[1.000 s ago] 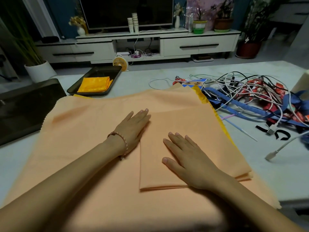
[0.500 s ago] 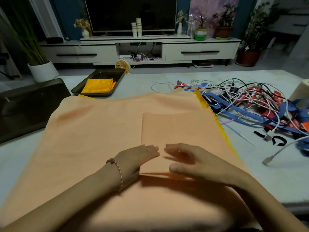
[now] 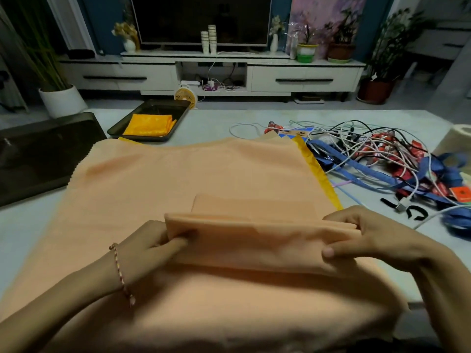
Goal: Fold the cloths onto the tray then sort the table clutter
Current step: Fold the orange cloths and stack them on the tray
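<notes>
Pinching the near edge of the folded peach cloth [image 3: 257,235], the left hand [image 3: 150,247] and right hand [image 3: 367,235] grip its two ends above the spread cloths [image 3: 178,179] at the counter's [image 3: 214,123] near middle. Far left, a tray [image 3: 163,108] holds one folded yellow cloth [image 3: 149,124]; cable clutter [image 3: 382,154] crowds the right edge.

The room was dim. At 12 o'clock a dark television [image 3: 201,19] stood on a long, low white cabinet [image 3: 303,79] against a deep blue wall [image 3: 107,24], with stacked paper cups [image 3: 209,38] before the screen. A small yellow fan [image 3: 185,96] stood below it. A white plant pot [image 3: 62,100] stood at 10 o'clock and a brown plant pot [image 3: 374,91] at 2 o'clock.
</notes>
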A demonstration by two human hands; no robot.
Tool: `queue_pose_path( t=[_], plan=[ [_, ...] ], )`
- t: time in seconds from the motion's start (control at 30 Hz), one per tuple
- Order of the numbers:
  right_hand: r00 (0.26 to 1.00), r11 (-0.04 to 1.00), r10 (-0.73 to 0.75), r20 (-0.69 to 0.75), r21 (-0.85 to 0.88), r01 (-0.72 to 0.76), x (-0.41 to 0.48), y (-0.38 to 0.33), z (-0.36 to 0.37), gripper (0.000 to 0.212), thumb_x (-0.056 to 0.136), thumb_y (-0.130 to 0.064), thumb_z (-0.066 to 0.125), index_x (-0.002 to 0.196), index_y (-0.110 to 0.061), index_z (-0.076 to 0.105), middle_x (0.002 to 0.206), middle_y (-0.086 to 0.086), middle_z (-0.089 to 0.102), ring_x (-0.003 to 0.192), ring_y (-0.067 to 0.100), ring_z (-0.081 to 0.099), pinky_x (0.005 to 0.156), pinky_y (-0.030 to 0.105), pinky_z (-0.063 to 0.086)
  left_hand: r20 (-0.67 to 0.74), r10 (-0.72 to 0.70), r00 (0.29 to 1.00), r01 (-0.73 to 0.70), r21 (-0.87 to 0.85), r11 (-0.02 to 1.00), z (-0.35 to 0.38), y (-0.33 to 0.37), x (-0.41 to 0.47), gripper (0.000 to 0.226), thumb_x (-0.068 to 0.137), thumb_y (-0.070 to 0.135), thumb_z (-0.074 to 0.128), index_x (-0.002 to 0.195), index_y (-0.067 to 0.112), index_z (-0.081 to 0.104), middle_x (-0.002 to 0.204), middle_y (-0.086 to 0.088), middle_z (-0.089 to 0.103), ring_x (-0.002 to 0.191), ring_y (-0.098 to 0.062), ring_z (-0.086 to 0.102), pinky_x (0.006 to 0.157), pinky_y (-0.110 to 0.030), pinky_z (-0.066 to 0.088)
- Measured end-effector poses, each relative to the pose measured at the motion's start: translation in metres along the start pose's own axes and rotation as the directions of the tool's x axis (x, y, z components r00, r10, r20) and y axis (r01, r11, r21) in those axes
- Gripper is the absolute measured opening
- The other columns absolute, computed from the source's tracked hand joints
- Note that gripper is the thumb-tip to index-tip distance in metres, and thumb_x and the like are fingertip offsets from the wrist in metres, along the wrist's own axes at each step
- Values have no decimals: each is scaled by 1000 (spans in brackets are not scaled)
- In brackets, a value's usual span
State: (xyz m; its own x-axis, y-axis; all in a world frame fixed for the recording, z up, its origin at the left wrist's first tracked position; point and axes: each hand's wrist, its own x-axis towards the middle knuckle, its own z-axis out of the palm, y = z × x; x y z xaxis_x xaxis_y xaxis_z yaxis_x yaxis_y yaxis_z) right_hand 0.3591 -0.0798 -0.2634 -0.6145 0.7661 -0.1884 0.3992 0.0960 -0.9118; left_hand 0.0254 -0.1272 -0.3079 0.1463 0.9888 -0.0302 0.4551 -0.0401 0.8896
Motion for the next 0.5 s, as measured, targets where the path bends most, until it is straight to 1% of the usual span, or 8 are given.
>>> queue_pose_path(
  t=[0.03, 0.07, 0.13, 0.2, 0.27, 0.33, 0.4, 0.5],
  plan=[
    [999, 997, 13, -39, 79, -10, 1, 1, 0, 26, 61, -18, 85, 71, -1, 67, 64, 5, 61, 60, 12, 56, 53, 17, 45, -30, -14, 999, 13, -55, 998, 2, 2, 2, 63, 65, 78, 57, 64, 16, 70, 60, 5, 62, 54, -2, 54, 52, -20, 45],
    [993, 986, 37, -116, 166, -17, 6, 3, 1, 32, 63, -18, 84, 78, 4, 67, 73, 9, 66, 67, 17, 61, 58, 20, 50, -55, -36, 998, 31, -98, 995, 5, 8, 3, 56, 74, 67, 59, 60, 13, 66, 51, 5, 59, 46, -1, 51, 44, -18, 43],
    [939, 957, 118, -323, 291, -21, 20, 9, 8, 19, 74, -11, 73, 91, -1, 69, 89, 14, 72, 79, 25, 65, 71, 31, 54, -88, -145, 986, 133, -130, 983, 13, 12, 7, 37, 91, 38, 56, 62, 15, 61, 40, 5, 50, 34, -1, 43, 34, -16, 37],
    [812, 982, 179, -556, 146, -117, 38, 15, 19, 4, 83, -10, 66, 82, -6, 67, 82, 14, 69, 73, 24, 62, 68, 33, 48, -140, -229, 963, 197, -212, 957, 15, 8, 14, 39, 91, 32, 58, 56, 17, 53, 37, 7, 39, 30, -4, 35, 31, -14, 30],
    [721, 971, 149, -676, -38, -236, 52, 23, 25, 19, 85, -12, 64, 69, -7, 57, 67, 9, 55, 64, 20, 50, 57, 30, 35, -217, -270, 938, 220, -227, 949, 13, 2, 20, 39, 92, 28, 57, 56, 14, 47, 36, 8, 38, 32, -7, 35, 34, -15, 30],
    [703, 951, 128, -699, -115, -287, 56, 27, 29, 22, 86, -11, 60, 66, -9, 50, 64, 4, 48, 64, 20, 45, 55, 32, 29, -321, -250, 914, 216, -138, 967, 16, -6, 23, 32, 90, 24, 59, 61, 12, 53, 37, 7, 46, 34, -11, 42, 42, -21, 35],
    [687, 917, 122, -717, -183, -354, 58, 27, 30, 12, 87, -9, 55, 76, -6, 52, 71, 6, 50, 73, 25, 47, 59, 34, 28, -405, -198, 892, 199, -40, 979, 20, -8, 21, 19, 86, 28, 62, 68, 20, 59, 40, 7, 53, 39, -14, 50, 52, -28, 38],
    [677, 853, 109, -728, -281, -439, 56, 27, 35, 11, 88, -8, 47, 78, -10, 44, 75, 7, 48, 80, 29, 46, 61, 34, 30, -469, -130, 874, 205, 111, 972, 30, -11, 20, 12, 87, 25, 61, 77, 28, 55, 43, 10, 53, 58, -14, 53, 59, -30, 34]
  ],
)
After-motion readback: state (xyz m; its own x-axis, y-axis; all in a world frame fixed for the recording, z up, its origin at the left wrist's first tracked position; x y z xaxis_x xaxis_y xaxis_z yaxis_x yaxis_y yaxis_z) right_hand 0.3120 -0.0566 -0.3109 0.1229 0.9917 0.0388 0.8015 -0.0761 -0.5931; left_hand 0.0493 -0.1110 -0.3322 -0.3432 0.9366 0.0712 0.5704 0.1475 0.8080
